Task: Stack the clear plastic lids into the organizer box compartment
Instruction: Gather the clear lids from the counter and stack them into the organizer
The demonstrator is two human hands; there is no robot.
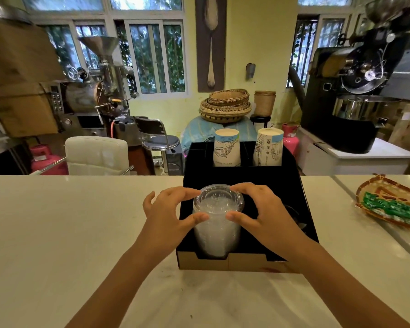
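Note:
A tall stack of clear plastic lids [217,223] stands upright in the front left compartment of the black organizer box [246,262] on the white counter. My left hand [168,211] grips the stack's top from the left, thumb in front and fingers behind. On the opposite side my right hand [263,209] holds it the same way. The lower part of the stack is hidden behind the box's front wall.
Two stacks of paper cups [226,147] [269,147] stand in the box's rear compartments. A woven tray with green packets [388,202] lies on the counter at the right. A white chair [96,155] and coffee roasting machines stand beyond the counter.

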